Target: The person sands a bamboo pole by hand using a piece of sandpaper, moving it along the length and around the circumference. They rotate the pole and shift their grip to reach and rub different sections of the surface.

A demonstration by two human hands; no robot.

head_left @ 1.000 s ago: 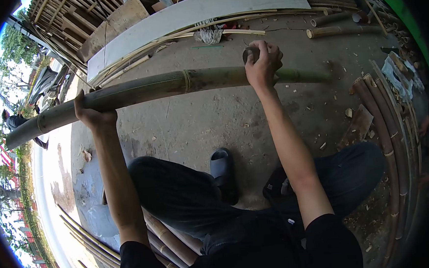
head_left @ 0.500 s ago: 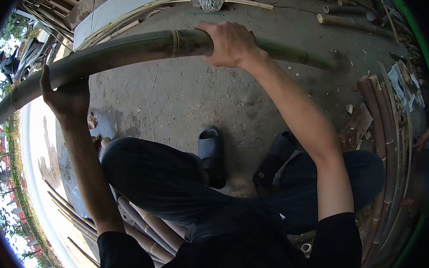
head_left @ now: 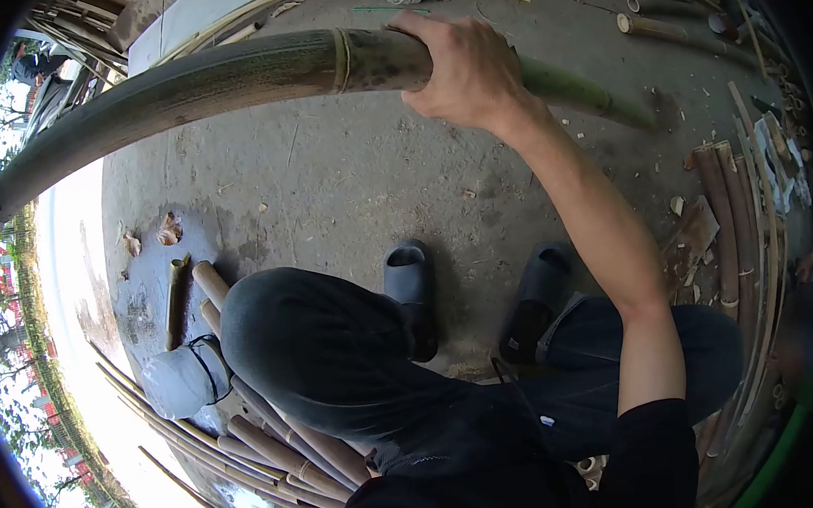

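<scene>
A long green-brown bamboo pole (head_left: 228,81) spans the upper part of the view, from the far left edge to the right of centre. Its jointed ring stands out a little left of my right hand (head_left: 468,71), which is wrapped round the pole from above. Beyond that hand the greener end slants down toward the floor, where its tip blurs. My left hand is out of sight, and nothing shows what it touches.
Cut bamboo lengths (head_left: 260,446) lie by my left leg, near a whitish container (head_left: 174,380) and a short bamboo piece (head_left: 177,301). More bamboo poles (head_left: 723,221) lie at the right. Wood chips dot the concrete floor (head_left: 328,194). A person (head_left: 32,65) is at the far left.
My left hand has let go of the pole and left the view. The pole and my right hand sit slightly higher and farther right. The whitish container has come into sight.
</scene>
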